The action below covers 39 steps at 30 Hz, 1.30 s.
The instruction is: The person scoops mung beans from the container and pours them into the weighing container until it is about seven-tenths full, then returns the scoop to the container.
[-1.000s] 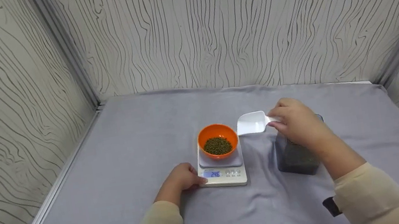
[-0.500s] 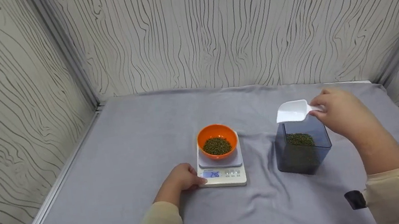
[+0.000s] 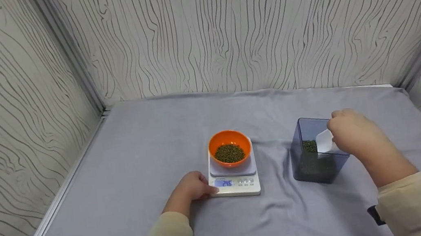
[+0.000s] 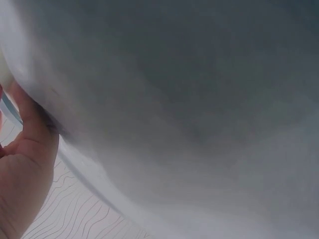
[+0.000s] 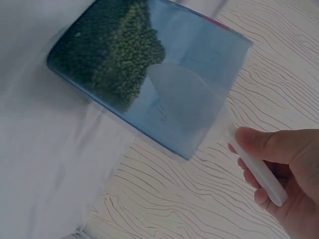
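Observation:
My right hand (image 3: 354,132) grips the handle of a white scoop (image 5: 259,169). The scoop's blade (image 3: 324,141) is inside a tinted clear container (image 3: 299,163), beside small green beans, probably mung beans (image 5: 132,55). At the left, my left hand (image 3: 193,186) holds the near left corner of a white kitchen scale (image 3: 241,190), thumb on top. An orange bowl (image 3: 245,146) with more green beans (image 3: 229,154) stands on the scale's platform. The display (image 3: 224,183) seems to read 246. The left wrist view shows my hand (image 4: 27,159) beside grey cloth.
Wrinkled grey cloth (image 3: 148,143) covers the table. Line-patterned panels (image 3: 198,33) stand behind and at both sides. A dark strap end (image 3: 376,215) sticks out from the right sleeve.
My right hand moved the scoop from beside the bowl rightward over the container, then lowered its blade inside. The left hand, scale and bowl stayed put.

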Each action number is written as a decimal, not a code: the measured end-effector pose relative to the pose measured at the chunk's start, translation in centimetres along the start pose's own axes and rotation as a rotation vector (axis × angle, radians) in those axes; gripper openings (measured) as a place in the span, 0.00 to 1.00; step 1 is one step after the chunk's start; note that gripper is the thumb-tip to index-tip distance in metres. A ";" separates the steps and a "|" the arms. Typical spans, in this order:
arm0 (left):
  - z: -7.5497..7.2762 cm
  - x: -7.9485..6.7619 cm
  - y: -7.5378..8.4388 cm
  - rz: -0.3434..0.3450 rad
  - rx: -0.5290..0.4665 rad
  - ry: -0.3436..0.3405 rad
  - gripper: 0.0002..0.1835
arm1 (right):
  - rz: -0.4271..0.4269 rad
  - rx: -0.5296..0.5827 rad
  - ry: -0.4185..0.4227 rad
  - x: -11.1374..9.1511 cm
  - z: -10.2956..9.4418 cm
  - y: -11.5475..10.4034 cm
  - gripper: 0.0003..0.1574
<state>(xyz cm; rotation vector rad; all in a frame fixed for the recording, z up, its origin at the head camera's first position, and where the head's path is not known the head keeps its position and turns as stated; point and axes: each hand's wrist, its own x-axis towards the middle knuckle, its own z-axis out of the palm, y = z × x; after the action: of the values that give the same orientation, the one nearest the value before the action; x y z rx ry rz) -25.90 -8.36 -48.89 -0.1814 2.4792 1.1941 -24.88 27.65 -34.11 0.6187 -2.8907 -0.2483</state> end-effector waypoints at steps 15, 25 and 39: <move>0.0 0.0 0.1 -0.030 0.004 0.000 0.17 | -0.065 -0.003 -0.057 0.7 3.3 -0.4 0.07; -0.1 -0.1 0.0 -0.022 0.006 -0.002 0.17 | -0.102 0.149 -0.023 1.0 4.3 0.2 0.06; -0.1 -0.2 0.1 -0.006 0.005 -0.011 0.16 | -0.047 0.347 0.071 0.0 5.8 1.6 0.04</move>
<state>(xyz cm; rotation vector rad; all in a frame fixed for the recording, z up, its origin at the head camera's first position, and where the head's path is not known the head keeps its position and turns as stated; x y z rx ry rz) -25.80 -8.39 -48.67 -0.1803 2.4698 1.1837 -26.70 29.82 -39.39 0.7326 -2.8717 0.2713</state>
